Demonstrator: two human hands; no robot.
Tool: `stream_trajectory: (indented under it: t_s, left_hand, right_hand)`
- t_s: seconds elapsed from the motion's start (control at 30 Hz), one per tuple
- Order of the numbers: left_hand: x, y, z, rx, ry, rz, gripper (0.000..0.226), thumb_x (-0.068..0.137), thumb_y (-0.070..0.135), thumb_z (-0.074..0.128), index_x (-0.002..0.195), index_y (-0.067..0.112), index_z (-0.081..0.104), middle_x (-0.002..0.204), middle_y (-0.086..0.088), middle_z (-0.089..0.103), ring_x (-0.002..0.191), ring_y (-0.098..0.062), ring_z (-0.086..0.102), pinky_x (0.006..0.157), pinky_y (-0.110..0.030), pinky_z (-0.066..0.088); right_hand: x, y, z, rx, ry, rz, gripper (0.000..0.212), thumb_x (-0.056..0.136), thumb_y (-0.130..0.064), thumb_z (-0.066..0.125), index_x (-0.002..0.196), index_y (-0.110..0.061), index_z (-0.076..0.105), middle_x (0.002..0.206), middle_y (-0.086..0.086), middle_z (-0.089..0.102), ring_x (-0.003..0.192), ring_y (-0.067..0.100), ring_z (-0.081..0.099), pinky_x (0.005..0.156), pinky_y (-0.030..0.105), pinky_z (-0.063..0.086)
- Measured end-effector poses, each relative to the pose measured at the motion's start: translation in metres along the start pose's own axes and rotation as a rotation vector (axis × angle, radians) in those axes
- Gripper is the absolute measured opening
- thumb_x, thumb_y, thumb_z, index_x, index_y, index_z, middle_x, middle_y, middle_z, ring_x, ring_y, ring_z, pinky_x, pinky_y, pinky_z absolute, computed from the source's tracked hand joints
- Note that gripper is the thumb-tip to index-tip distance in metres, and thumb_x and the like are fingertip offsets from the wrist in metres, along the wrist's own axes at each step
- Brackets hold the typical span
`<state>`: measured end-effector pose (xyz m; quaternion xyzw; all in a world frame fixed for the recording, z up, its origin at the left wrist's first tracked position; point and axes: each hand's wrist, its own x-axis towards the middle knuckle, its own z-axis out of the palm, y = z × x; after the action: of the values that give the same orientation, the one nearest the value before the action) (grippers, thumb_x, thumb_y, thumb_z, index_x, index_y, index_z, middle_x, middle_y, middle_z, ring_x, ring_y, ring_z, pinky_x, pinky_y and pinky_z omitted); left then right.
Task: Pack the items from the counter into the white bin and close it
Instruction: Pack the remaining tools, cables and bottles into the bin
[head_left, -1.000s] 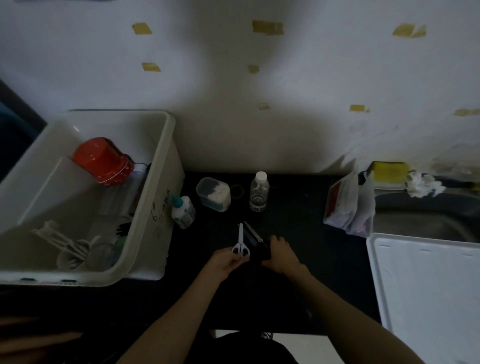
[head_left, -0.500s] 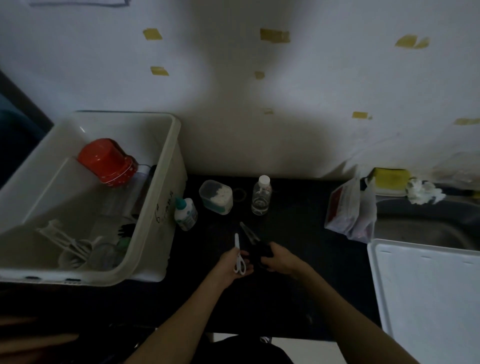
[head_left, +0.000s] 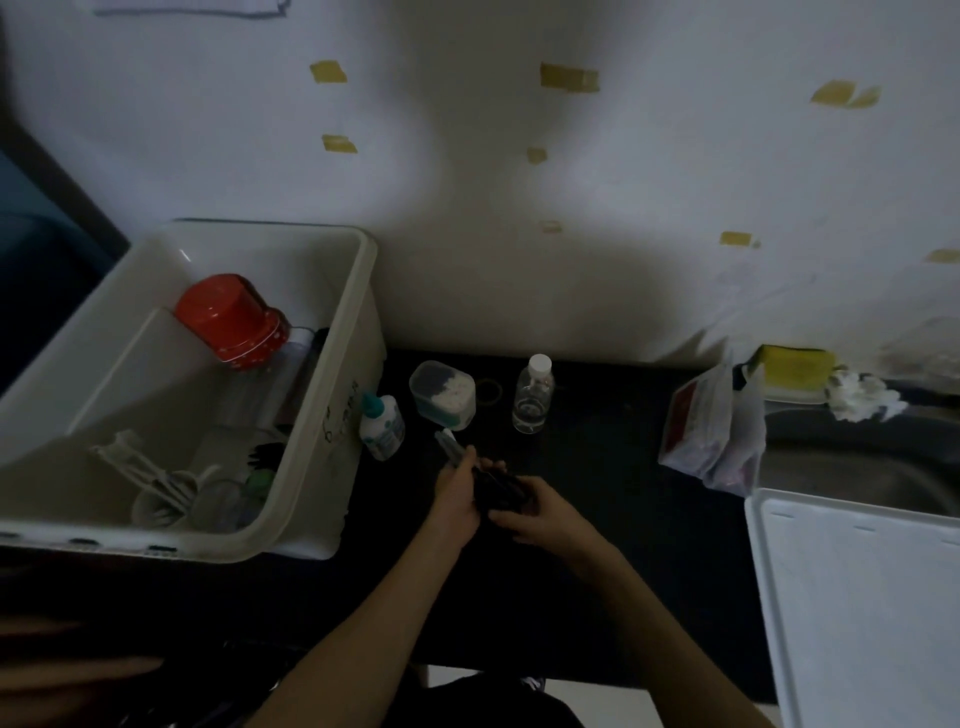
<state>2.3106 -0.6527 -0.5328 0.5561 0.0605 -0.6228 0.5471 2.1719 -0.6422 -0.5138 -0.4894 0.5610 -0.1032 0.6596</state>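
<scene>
Left hand (head_left: 457, 496): held small scissors (head_left: 448, 446), whose white tips stuck out past the fingers.
Right hand (head_left: 535, 512): fingers curled round a dark object (head_left: 496, 488); too dim to identify.
Bin (head_left: 332, 415): open, just left of the hands, partly filled.
Lid (head_left: 862, 597): lay at the right.
Advice: probably lower the scissors flat into a gap, blades pointed away.

The bin (head_left: 332, 415) is sitting at the bench's (head_left: 597, 519) left end; the bottle (head_left: 532, 395) is standing right of the tub (head_left: 444, 395); the lid (head_left: 857, 597) is lying far right.
</scene>
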Motion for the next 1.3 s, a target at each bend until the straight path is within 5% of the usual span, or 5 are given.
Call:
stream_trajectory:
  t_s: [0.23, 0.6, 0.77, 0.93, 1.3]
  left_hand:
    - [-0.023, 0.013, 0.013, 0.211, -0.136, 0.232, 0.015, 0.098, 0.022, 0.052, 0.105, 0.009, 0.055, 0.076, -0.006, 0.061, 0.074, -0.021, 0.064, 0.077, -0.037, 0.054]
    - [-0.059, 0.054, 0.009, 0.545, -0.17, 0.533, 0.014, 0.103, 0.038, 0.037, 0.107, 0.04, 0.051, 0.105, 0.015, 0.067, 0.097, 0.003, 0.064, 0.095, -0.03, 0.05]
    - [-0.074, 0.098, 0.0, 0.522, -0.186, 0.676, 0.038, 0.102, 0.04, 0.042, 0.127, 0.013, 0.051, 0.123, -0.006, 0.063, 0.109, -0.013, 0.064, 0.09, -0.029, 0.054]
    - [-0.097, 0.156, -0.013, 0.484, -0.169, 0.826, 0.033, 0.103, 0.034, 0.039, 0.118, 0.008, 0.053, 0.117, -0.014, 0.064, 0.106, -0.02, 0.065, 0.087, -0.029, 0.054]
    - [-0.099, 0.286, -0.079, 0.247, -0.085, 0.836, 0.03, 0.101, 0.041, 0.041, 0.127, 0.028, 0.049, 0.108, 0.006, 0.067, 0.1, -0.008, 0.066, 0.089, -0.028, 0.054]
  right_hand:
    - [0.013, -0.014, 0.02, 0.862, 0.038, 0.115, 0.038, 0.1, -0.039, 0.048, 0.124, -0.014, 0.063, 0.117, 0.011, 0.07, 0.11, 0.027, 0.065, 0.098, 0.043, 0.051]
    - [0.023, -0.057, 0.039, 0.732, 0.013, 0.003, 0.04, 0.092, -0.038, 0.063, 0.124, -0.014, 0.063, 0.113, 0.01, 0.072, 0.103, 0.027, 0.07, 0.093, 0.049, 0.054]
    - [0.014, -0.106, 0.051, 0.799, -0.196, -0.135, 0.039, 0.094, -0.033, 0.061, 0.127, -0.012, 0.063, 0.123, 0.011, 0.068, 0.116, 0.026, 0.064, 0.106, 0.044, 0.045]
    - [0.011, -0.162, 0.084, 0.752, -0.285, -0.212, 0.036, 0.098, -0.033, 0.055, 0.127, -0.013, 0.063, 0.127, 0.013, 0.065, 0.108, 0.024, 0.065, 0.074, 0.03, 0.054]
    - [0.024, -0.282, 0.195, 0.541, -0.162, -0.366, 0.024, 0.094, -0.023, 0.063, 0.11, -0.005, 0.066, 0.103, 0.011, 0.071, 0.084, 0.017, 0.072, 0.063, 0.024, 0.056]
